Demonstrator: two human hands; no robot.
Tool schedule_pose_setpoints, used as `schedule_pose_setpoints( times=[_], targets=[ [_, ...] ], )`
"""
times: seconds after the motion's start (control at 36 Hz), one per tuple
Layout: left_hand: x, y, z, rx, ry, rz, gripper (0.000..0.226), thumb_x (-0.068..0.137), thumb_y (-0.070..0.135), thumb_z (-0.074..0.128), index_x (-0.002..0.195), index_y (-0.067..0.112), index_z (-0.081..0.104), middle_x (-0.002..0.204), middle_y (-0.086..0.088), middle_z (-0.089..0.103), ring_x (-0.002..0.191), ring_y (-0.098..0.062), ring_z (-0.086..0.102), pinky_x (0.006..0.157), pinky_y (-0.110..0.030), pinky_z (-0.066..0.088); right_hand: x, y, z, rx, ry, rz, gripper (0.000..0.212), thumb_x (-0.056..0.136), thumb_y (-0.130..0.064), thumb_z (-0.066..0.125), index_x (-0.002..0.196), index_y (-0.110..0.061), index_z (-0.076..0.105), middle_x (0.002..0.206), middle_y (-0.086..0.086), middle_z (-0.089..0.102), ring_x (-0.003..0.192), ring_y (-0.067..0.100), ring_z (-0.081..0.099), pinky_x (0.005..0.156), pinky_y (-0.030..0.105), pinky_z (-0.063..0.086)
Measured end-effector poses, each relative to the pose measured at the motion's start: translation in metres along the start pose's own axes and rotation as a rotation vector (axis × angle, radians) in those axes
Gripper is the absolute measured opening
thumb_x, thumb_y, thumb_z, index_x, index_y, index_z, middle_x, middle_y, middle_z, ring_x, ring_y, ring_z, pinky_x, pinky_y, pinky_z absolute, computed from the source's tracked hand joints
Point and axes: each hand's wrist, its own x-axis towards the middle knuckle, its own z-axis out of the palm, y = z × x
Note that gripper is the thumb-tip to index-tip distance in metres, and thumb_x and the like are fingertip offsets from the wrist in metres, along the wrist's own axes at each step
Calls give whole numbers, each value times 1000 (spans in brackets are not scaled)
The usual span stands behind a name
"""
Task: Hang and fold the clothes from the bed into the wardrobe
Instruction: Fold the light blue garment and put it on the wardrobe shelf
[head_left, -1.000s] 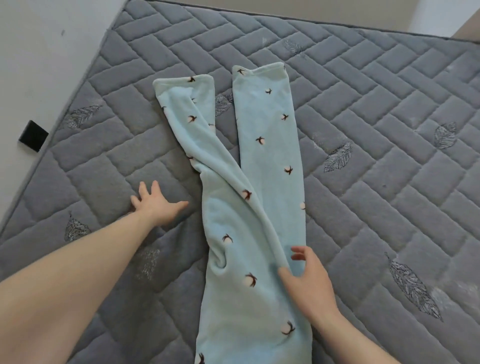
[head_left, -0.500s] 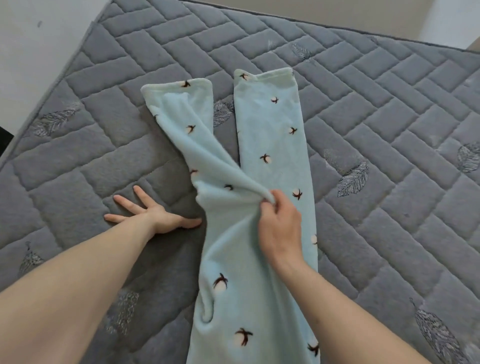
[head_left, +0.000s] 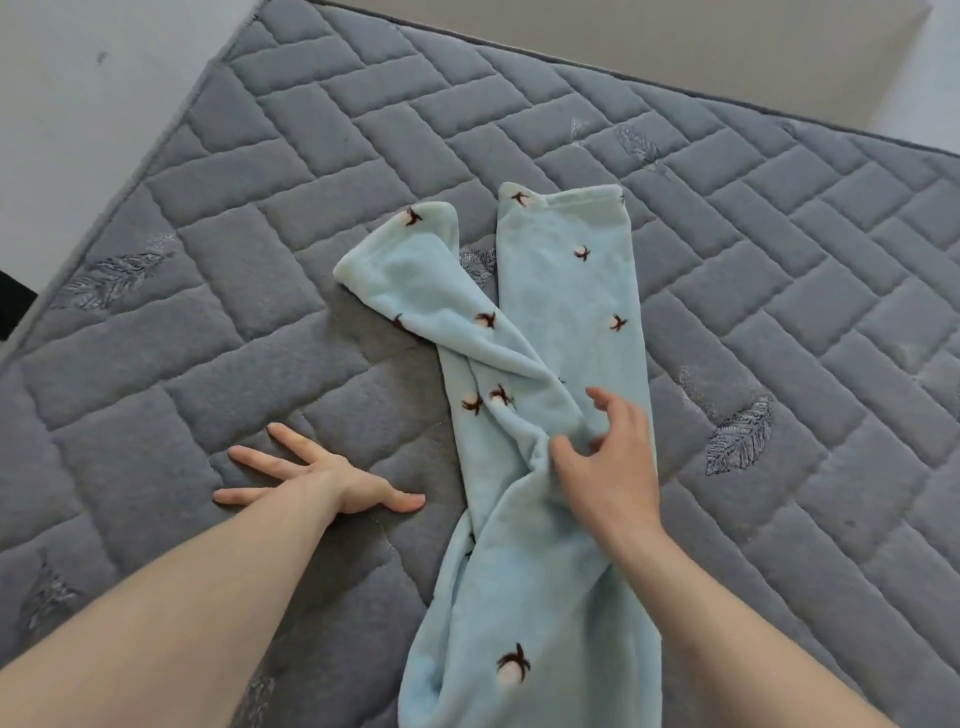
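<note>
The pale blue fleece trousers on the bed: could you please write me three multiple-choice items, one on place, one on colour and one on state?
1. Where does the left hand rest?
A. on the grey quilted mattress
B. on the trousers
C. on the wall

2. What colour is the small print on the pale blue fleece trousers?
A. yellow
B. dark brown with white
C. green

3. How do the two trouser legs lie?
A. rolled up
B. neatly stacked
C. one twisted across the other

Answers: 1 A, its fingers spread flat on the mattress beside the fabric; 2 B, the motifs show it; 3 C, they cross near the right hand.
</note>
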Motion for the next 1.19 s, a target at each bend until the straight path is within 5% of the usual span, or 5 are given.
schedule_pose_setpoints(
  times=[0.36,0.5,0.64,0.89,1.19],
  targets=[
    [-2,8,-5,-19,-14,-28,193,23,85,83,136,5,-51,141,-38,-49,139,-65,-25,115,-72,0,103,-91,65,-485,-223,-294,37,93,-37,62,129,-31,61,125,0,64,120,31,46,97,40,40],
    [0,8,-7,-79,-43,-22,194,21,79,88,132,9,-55,139,-32,-55,139,-64,-27,113,-74,3,129,-108,51,191,-38,-139,33,99,-29,51,69,-18,51,68,-6,54,67,15,49,64,34,36],
    [0,7,-8,-103,-63,-6,192,21,77,89,124,9,-58,137,-32,-56,136,-65,-30,112,-76,1,163,-98,1,662,180,176,22,90,-26,52,72,-24,65,74,-13,65,71,7,56,73,31,49],
    [-1,10,-9,-78,-65,-20,194,22,79,88,131,7,-56,138,-34,-54,137,-66,-28,112,-76,2,159,-11,-11,253,134,537,53,96,-50,58,133,-13,51,131,10,57,119,34,56,101,45,47],
    [1,10,-7,-87,-89,-32,196,18,78,88,128,8,-58,132,-34,-59,137,-66,-29,112,-76,1,132,3,-3,284,368,297,24,102,-30,54,91,-9,60,88,3,63,89,29,61,82,39,48]
  ],
)
